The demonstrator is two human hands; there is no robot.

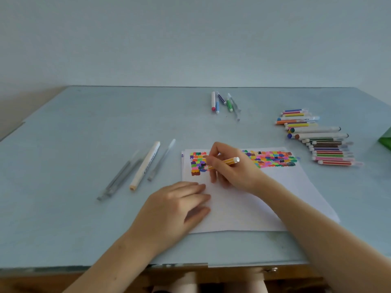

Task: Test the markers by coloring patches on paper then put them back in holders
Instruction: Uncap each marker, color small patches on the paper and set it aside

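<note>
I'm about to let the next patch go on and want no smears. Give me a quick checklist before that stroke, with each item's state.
1. Right hand grips the yellow marker: ok.
2. Left hand presses flat on the paper: ok.
3. Marker tip on a blank spot: cannot tell, fingers hide it.
4. Blank paper left below the patches: ok.
5. Marker cap off: cannot tell.
6. Holders in view for returning markers: not ok, the marker pile lies loose on the table.
</note>
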